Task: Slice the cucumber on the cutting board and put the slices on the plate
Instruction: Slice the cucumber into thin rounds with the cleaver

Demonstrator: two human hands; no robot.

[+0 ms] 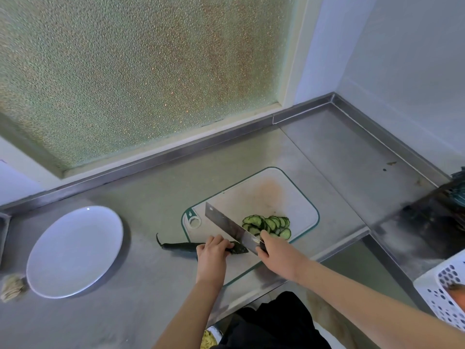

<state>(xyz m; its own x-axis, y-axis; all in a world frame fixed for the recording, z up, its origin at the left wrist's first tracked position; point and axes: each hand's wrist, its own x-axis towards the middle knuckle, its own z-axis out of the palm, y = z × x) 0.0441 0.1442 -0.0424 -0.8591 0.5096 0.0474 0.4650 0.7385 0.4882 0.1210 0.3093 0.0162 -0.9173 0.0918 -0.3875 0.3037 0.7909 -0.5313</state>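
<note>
You are looking down at a steel counter (141,293) that runs into a corner, with a frosted glass window (130,71) behind it at twelve o'clock. A white plate (75,251) sits bare on the counter at nine o'clock from your hands, well apart from the board. Just beside the plate's near left rim lies a pale, frayed scrubbing pad (12,287). At four o'clock, at the frame's right edge, stands a white perforated basket (442,293), and above it a dark, blurred area you cannot make out. Nothing lies on the open counter between the board and the plate.

The cutting board (264,195), white with a green rim, lies slanted in front of you, its near corner overhanging the counter's edge. Your left hand (214,250) presses down on the dark green cucumber (181,246), fingers curled over it near the cut end; the uncut tail points to nine o'clock, off the board and onto the counter. Your right hand (274,250) is closed around the handle of a cleaver (229,227), whose broad blade stands just at your left fingertips, at their three o'clock. Beyond the blade, at one o'clock from your right hand, a fanned row of cucumber slices (268,224) rests on the board.
</note>
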